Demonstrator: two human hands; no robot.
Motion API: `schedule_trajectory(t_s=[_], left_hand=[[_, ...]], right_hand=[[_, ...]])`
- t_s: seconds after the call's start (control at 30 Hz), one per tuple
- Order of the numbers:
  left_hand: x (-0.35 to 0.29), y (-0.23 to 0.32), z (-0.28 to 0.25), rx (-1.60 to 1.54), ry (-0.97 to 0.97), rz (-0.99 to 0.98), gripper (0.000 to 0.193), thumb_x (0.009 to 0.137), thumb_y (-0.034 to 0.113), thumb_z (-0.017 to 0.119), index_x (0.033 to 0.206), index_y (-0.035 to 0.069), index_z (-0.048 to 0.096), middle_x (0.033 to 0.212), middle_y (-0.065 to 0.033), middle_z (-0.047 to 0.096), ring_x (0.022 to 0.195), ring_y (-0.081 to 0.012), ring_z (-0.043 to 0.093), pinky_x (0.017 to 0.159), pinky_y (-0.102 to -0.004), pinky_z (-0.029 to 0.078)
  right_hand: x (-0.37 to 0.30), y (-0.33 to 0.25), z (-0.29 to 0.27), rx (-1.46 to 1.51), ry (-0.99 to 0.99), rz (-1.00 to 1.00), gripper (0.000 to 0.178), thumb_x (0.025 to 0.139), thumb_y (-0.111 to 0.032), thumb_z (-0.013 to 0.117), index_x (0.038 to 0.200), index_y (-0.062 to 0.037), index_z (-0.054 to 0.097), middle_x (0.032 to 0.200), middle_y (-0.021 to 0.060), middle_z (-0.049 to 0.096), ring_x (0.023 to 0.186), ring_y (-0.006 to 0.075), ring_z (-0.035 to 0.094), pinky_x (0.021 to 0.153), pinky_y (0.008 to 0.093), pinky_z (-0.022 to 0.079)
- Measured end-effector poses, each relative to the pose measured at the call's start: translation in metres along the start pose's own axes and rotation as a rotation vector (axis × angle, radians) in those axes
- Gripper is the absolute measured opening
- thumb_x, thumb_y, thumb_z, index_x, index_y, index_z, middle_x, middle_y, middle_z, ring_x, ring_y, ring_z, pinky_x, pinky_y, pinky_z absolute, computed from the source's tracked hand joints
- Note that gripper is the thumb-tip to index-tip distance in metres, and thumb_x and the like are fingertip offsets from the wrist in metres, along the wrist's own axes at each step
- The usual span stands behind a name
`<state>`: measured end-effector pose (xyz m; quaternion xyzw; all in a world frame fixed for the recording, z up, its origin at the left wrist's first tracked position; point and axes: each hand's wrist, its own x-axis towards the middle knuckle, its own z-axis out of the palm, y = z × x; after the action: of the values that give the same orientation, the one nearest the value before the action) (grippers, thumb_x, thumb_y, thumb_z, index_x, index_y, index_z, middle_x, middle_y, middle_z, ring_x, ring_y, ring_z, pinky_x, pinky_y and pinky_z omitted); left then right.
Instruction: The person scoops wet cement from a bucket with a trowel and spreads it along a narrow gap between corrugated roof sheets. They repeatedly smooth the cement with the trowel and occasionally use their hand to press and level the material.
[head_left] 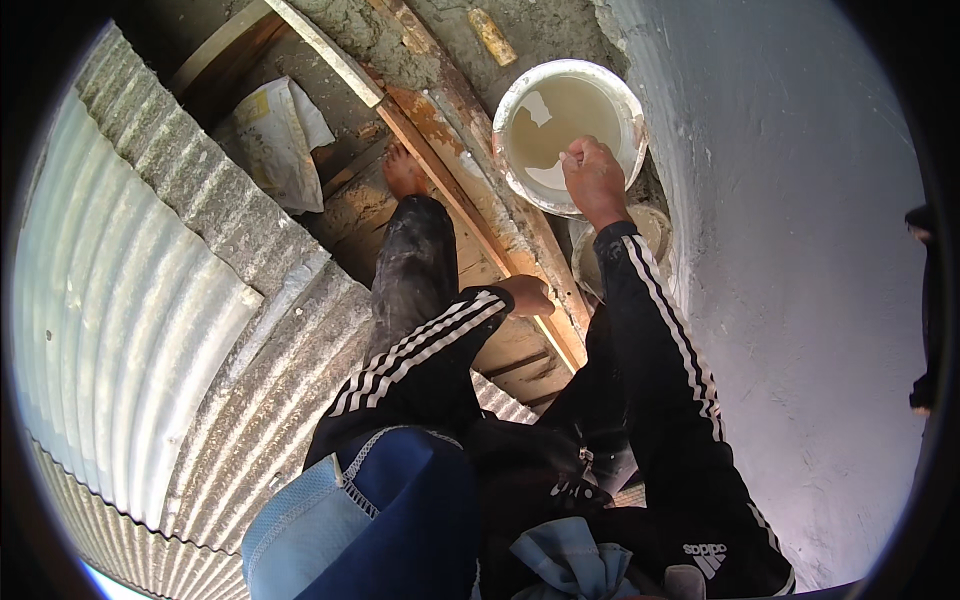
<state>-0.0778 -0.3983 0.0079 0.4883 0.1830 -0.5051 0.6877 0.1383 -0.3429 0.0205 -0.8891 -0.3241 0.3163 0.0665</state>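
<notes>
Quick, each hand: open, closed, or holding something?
Left hand: fingers mostly hidden; open or closed cannot be told.
Right hand: closed, over the white bucket; whether it holds anything cannot be told.

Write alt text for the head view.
A person's bare, curled right hand is over a round white bucket of murky liquid. The bare left hand is by a long brown wooden strip. Corrugated grey sheets lie left, a grey wall right.

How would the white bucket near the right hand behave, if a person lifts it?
The white bucket is probably heavy, because it holds cloudy liquid. With its top open, it would likely slosh, and perhaps spill, if tilted.
</notes>
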Motion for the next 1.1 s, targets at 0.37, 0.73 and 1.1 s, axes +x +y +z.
schedule_trajectory(t_s=[0.37, 0.73, 1.1], left_hand=[[0.000, 0.013, -0.005, 0.035, -0.027, 0.110, 0.052, 0.076, 0.042, 0.076, 0.104, -0.002, 0.074, 0.091, -0.0172, 0.074, 0.080, -0.0298, 0.070, 0.071, -0.0458, 0.054], [0.008, 0.010, -0.004, 0.027, -0.049, 0.086, 0.064, 0.076, 0.046, 0.078, 0.119, -0.001, 0.073, 0.108, -0.0194, 0.076, 0.099, -0.0332, 0.073, 0.084, -0.0448, 0.056], [-0.004, 0.011, -0.008, 0.036, -0.121, 0.086, 0.067, 0.075, 0.043, 0.077, 0.126, 0.000, 0.073, 0.115, -0.0202, 0.076, 0.107, -0.0334, 0.073, 0.089, -0.0434, 0.056]], right_hand=[[0.006, -0.036, -0.029, 0.821, -0.498, 0.353, 0.030, 0.108, -0.033, 0.060, 0.095, -0.0072, 0.066, 0.081, 0.0021, 0.062, 0.064, 0.0084, 0.057, 0.052, 0.0264, 0.047], [-0.027, -0.127, -0.015, 0.962, -0.425, 0.013, 0.033, 0.113, -0.014, 0.053, 0.135, 0.0074, 0.063, 0.139, 0.0202, 0.065, 0.127, 0.0284, 0.067, 0.102, 0.0406, 0.060], [0.035, -0.008, 0.028, 0.455, -0.179, 0.203, 0.026, 0.109, -0.027, 0.061, 0.107, -0.0020, 0.069, 0.098, 0.0089, 0.069, 0.079, 0.0142, 0.064, 0.061, 0.0294, 0.051]])
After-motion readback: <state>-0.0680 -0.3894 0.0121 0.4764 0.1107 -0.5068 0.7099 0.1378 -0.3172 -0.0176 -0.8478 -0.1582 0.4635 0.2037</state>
